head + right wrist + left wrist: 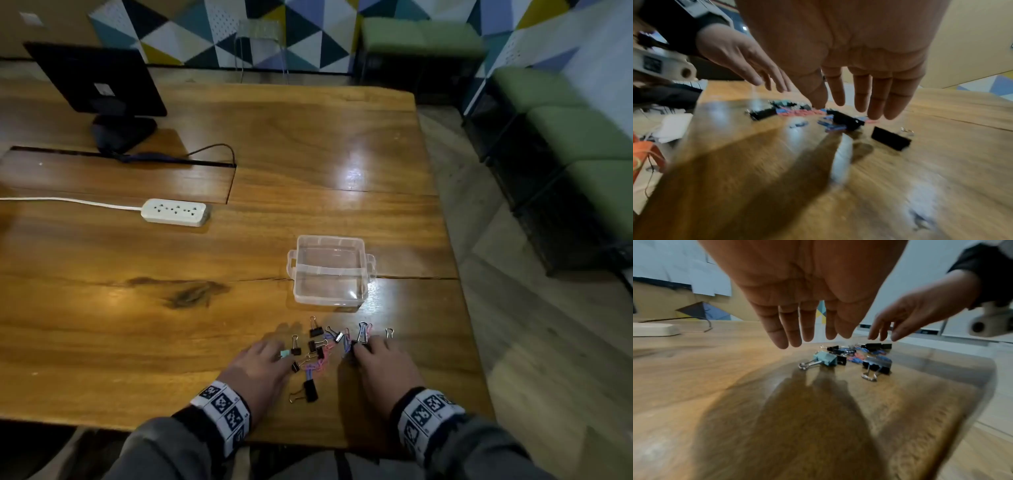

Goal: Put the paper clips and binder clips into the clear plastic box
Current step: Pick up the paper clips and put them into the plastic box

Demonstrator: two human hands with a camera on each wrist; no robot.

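A clear plastic box (331, 270) stands lidless on the wooden table, just beyond a scatter of clips. The scatter holds several black binder clips (315, 331), a teal binder clip (825, 359) and pink and blue paper clips (320, 363). My left hand (263, 359) hovers over the scatter's left side with straight fingers (795, 331), holding nothing. My right hand (380, 356) hovers over the right side, fingers (875, 97) extended above a black binder clip (846, 121). Another black binder clip (891, 140) lies beside it.
A white power strip (174, 212) with its cord lies to the left. A dark monitor (96, 82) stands at the far left. The table's right edge (455, 274) runs close to the box. Green seats (582, 130) stand beyond on the right.
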